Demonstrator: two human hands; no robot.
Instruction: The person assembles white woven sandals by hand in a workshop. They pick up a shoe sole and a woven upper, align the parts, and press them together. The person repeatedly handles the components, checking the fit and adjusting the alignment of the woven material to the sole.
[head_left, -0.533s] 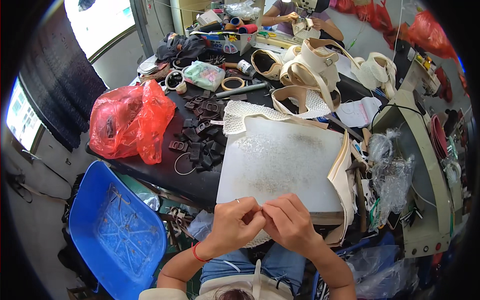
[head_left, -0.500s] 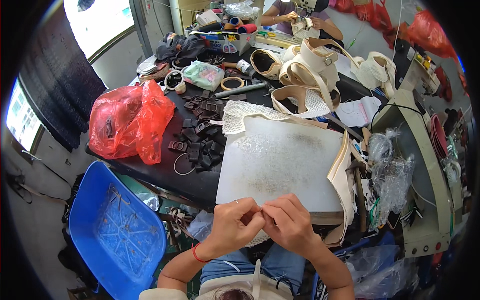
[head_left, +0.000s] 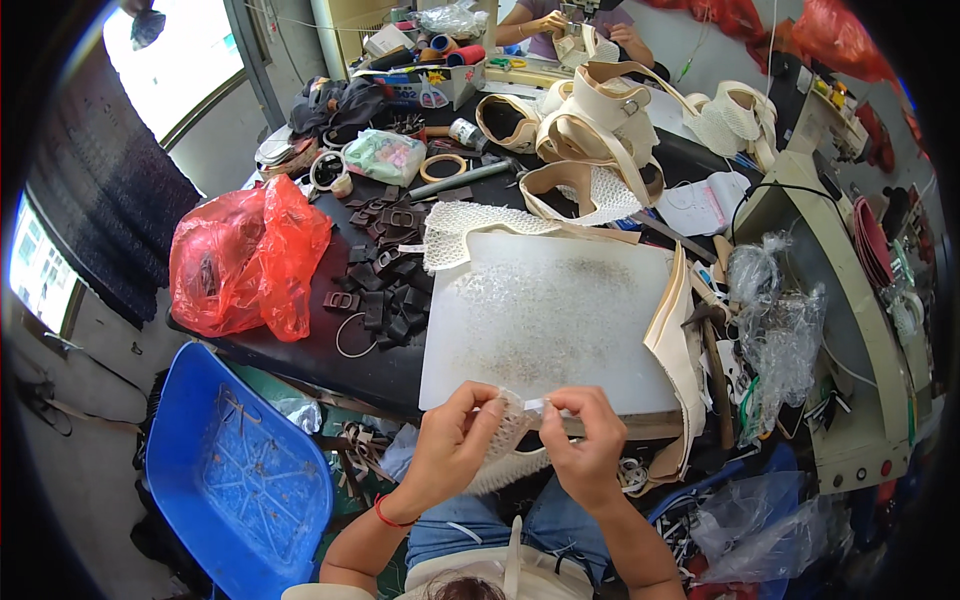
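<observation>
Over the near edge of a white cutting board (head_left: 540,320), both my hands work close together. My left hand (head_left: 448,446) pinches a cream woven-mesh piece (head_left: 508,428) between thumb and fingers; its lower part hangs down toward my lap. From that piece's upper edge a short white strip (head_left: 534,405) spans across to my right hand (head_left: 585,436), whose thumb and fingertips are closed on its end. A red cord circles my left wrist. Another cream mesh piece (head_left: 470,232) lies across the board's far left corner.
Dark buckled straps (head_left: 385,285) and a red plastic bag (head_left: 245,260) lie left. A blue tub (head_left: 240,470) stands lower left. Cream bags (head_left: 600,130) stand at the back. Right of the board are layered cream pieces (head_left: 672,350) and a hammer (head_left: 712,350). Beyond, a person sits at a sewing machine.
My hands have moved apart slightly, and the mesh piece and white strip now show between them. The whole view has shifted a little. The far person's hands have separated.
</observation>
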